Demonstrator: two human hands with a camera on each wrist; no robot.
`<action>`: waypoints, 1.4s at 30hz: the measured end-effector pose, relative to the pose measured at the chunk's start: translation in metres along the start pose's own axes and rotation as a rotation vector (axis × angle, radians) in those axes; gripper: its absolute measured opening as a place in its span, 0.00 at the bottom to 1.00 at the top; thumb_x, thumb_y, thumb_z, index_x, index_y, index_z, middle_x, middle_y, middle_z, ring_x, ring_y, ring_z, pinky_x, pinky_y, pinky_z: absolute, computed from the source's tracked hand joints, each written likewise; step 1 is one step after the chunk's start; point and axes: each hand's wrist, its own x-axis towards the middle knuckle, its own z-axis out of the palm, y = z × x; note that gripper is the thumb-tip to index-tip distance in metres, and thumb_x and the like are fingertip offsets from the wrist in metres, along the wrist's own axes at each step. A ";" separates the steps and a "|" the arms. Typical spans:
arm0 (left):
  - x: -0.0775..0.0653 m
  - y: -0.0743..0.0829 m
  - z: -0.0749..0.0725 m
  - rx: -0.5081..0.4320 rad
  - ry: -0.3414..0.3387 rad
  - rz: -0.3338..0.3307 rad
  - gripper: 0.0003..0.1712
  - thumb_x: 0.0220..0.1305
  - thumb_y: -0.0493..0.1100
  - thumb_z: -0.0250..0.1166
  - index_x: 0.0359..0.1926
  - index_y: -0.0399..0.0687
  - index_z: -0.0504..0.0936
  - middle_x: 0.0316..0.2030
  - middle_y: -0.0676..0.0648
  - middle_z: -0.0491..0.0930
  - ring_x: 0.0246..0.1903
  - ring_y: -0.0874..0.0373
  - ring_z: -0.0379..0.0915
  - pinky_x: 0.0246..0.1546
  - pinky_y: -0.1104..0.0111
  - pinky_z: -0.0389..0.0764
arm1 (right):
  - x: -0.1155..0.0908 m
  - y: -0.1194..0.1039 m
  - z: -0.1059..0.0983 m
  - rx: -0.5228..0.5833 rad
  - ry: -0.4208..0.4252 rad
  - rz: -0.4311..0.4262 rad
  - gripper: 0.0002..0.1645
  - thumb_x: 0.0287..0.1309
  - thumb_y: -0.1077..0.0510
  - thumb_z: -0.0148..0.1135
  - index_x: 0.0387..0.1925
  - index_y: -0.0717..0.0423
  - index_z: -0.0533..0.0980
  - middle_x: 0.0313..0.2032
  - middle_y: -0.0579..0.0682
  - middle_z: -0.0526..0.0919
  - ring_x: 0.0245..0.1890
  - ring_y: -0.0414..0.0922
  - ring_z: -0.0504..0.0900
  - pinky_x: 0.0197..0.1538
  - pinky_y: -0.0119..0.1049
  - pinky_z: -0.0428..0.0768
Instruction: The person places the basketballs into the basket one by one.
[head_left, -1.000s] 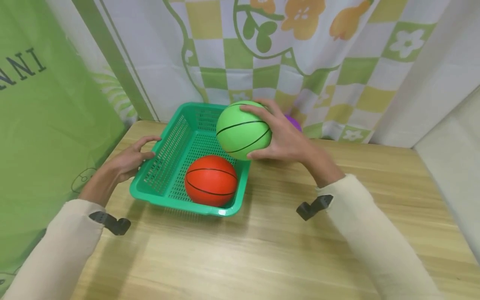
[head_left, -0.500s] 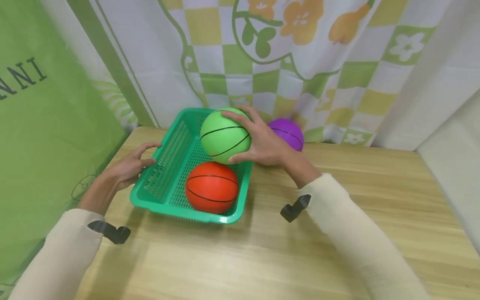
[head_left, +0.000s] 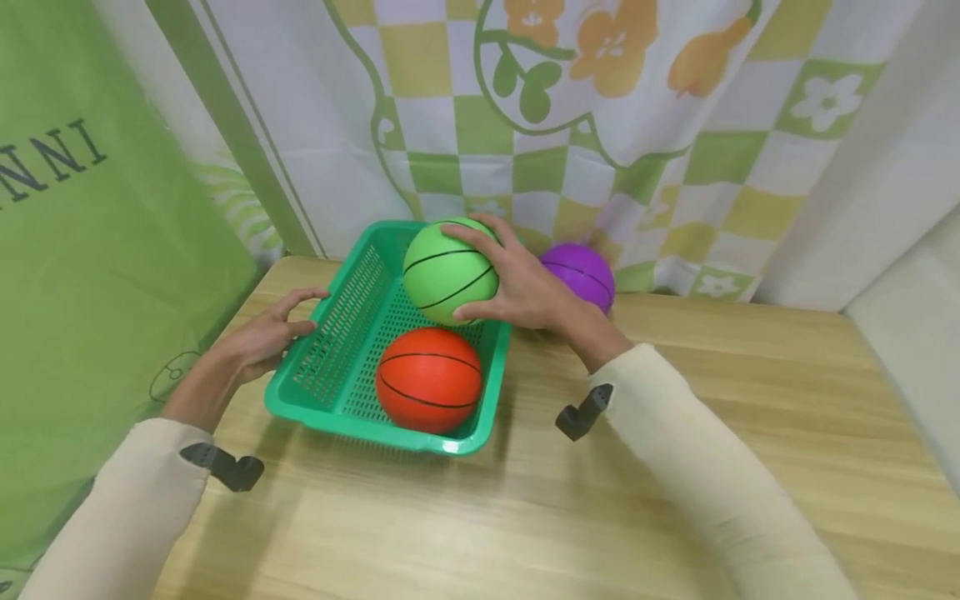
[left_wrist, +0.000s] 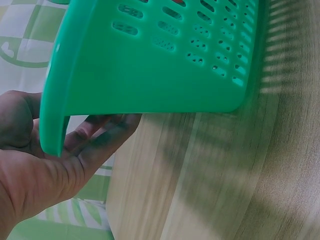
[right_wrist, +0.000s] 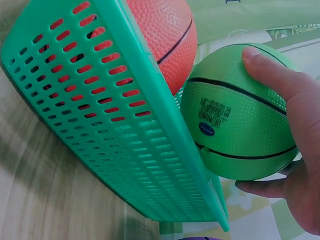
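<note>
A green plastic basket [head_left: 360, 427] with slotted walls stands on the table. My left hand [head_left: 258, 342] holds its left rim, with fingers [left_wrist: 112, 137] along the outer wall. A red ball [head_left: 427, 379] with black lines lies in the basket's front right corner. My right hand [head_left: 517, 283] grips a green ball [head_left: 450, 271] from its right side, fingers over the top and thumb low. That ball is at the basket's back right, behind the red one. In the right wrist view, much of the green ball [right_wrist: 240, 115] stands above the rim [right_wrist: 172, 107].
A purple ball [head_left: 579, 273] sits to the right of the basket, against the patterned curtain [head_left: 555, 150] at the table's back edge. The wooden table [head_left: 675, 433] reaches right to a pale wall. Green cloth [head_left: 97, 267] hangs on the left.
My right hand has carried the green ball leftward from over the basket's right rim to its back right, exposing the purple ball. Over the last half second it barely moved. The left hand stayed put.
</note>
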 end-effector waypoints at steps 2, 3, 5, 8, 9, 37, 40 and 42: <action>0.001 0.000 0.000 0.005 -0.001 -0.001 0.33 0.79 0.36 0.43 0.78 0.55 0.44 0.50 0.36 0.71 0.39 0.51 0.80 0.40 0.54 0.85 | 0.003 0.002 0.000 -0.014 0.006 0.008 0.61 0.43 0.40 0.82 0.76 0.37 0.58 0.74 0.60 0.47 0.64 0.62 0.66 0.58 0.57 0.74; 0.001 0.000 0.000 0.007 -0.003 0.002 0.33 0.79 0.36 0.44 0.78 0.55 0.44 0.50 0.36 0.71 0.39 0.51 0.80 0.40 0.54 0.85 | 0.005 0.002 0.001 -0.021 0.007 0.010 0.61 0.43 0.40 0.82 0.76 0.37 0.59 0.74 0.60 0.47 0.64 0.62 0.65 0.58 0.58 0.74; 0.002 0.000 0.001 0.007 -0.003 0.000 0.33 0.79 0.36 0.44 0.78 0.56 0.45 0.50 0.36 0.71 0.38 0.51 0.80 0.40 0.54 0.85 | 0.008 0.004 0.001 -0.044 -0.006 0.012 0.60 0.43 0.40 0.82 0.75 0.37 0.59 0.74 0.60 0.48 0.66 0.62 0.64 0.59 0.58 0.73; 0.004 0.001 0.002 0.001 -0.002 -0.003 0.33 0.79 0.36 0.44 0.78 0.57 0.46 0.50 0.36 0.71 0.38 0.52 0.81 0.40 0.54 0.85 | 0.010 0.007 0.003 -0.079 -0.050 0.015 0.59 0.44 0.39 0.81 0.75 0.36 0.60 0.74 0.59 0.48 0.68 0.62 0.61 0.60 0.59 0.71; 0.004 0.001 0.003 0.000 -0.003 -0.004 0.33 0.79 0.36 0.44 0.78 0.57 0.46 0.50 0.35 0.71 0.38 0.52 0.81 0.40 0.54 0.85 | 0.010 0.008 0.005 -0.087 -0.062 0.015 0.59 0.44 0.40 0.81 0.75 0.36 0.60 0.75 0.59 0.47 0.68 0.62 0.60 0.61 0.59 0.71; 0.003 0.001 0.005 0.005 -0.011 -0.013 0.34 0.79 0.36 0.44 0.78 0.58 0.45 0.51 0.36 0.70 0.41 0.50 0.80 0.42 0.52 0.84 | 0.019 0.023 0.036 -0.172 -0.147 0.161 0.53 0.46 0.36 0.78 0.72 0.39 0.63 0.72 0.60 0.54 0.63 0.60 0.67 0.59 0.56 0.74; 0.002 0.001 0.004 0.004 -0.007 -0.008 0.34 0.80 0.37 0.44 0.79 0.58 0.44 0.52 0.35 0.69 0.41 0.50 0.80 0.42 0.52 0.84 | 0.024 0.020 0.037 -0.187 -0.163 0.171 0.53 0.47 0.36 0.78 0.72 0.38 0.63 0.72 0.60 0.54 0.64 0.60 0.66 0.61 0.56 0.72; 0.001 0.000 0.003 0.004 -0.004 -0.004 0.34 0.80 0.37 0.44 0.79 0.58 0.44 0.52 0.35 0.69 0.41 0.50 0.80 0.42 0.52 0.84 | 0.028 0.019 0.038 -0.197 -0.178 0.177 0.52 0.49 0.36 0.77 0.72 0.39 0.63 0.71 0.60 0.54 0.64 0.61 0.66 0.61 0.57 0.72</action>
